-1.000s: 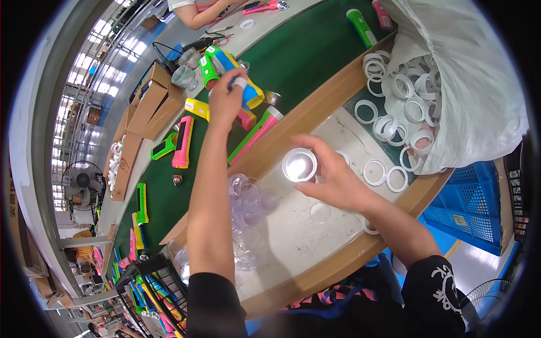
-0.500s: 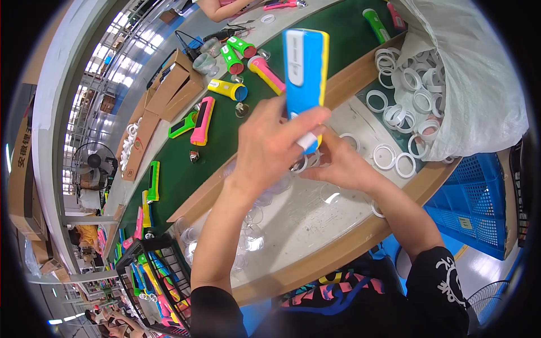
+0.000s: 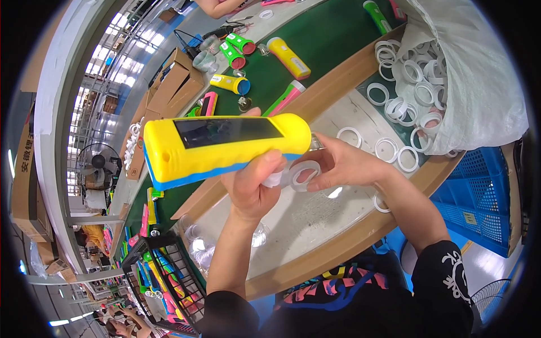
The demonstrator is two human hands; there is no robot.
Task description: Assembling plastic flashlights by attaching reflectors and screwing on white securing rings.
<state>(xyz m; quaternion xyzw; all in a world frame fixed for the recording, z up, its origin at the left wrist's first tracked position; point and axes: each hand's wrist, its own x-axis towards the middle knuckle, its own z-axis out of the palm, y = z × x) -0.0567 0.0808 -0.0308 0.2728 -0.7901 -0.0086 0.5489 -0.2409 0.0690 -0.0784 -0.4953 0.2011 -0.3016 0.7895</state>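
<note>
My left hand (image 3: 256,188) is closed around a yellow-and-blue flashlight (image 3: 225,132). It lies sideways above the workbench, its dark panel facing up and its head end pointing right. A small white piece, partly hidden, shows by the left fingers. At the head end, my right hand (image 3: 346,163) pinches a white ring (image 3: 307,164) between thumb and fingers. Something clear or shiny (image 3: 316,143) sits between the right fingers and the flashlight's head; its kind is unclear. Other white rings (image 3: 386,150) lie on the bench to the right.
A wood-edged bench (image 3: 338,248) curves before me. Clear round lenses (image 3: 203,248) lie at its left. Flashlights (image 3: 288,58) rest on the green belt (image 3: 332,34) beyond. A white bag (image 3: 479,84) of rings stands right, above a blue crate (image 3: 473,197). A black basket (image 3: 169,281) holds flashlights.
The flashlight has swung from upright, blue side showing, to sideways with its yellow side up. My right hand stays by its head end. Some flashlights on the belt have shifted.
</note>
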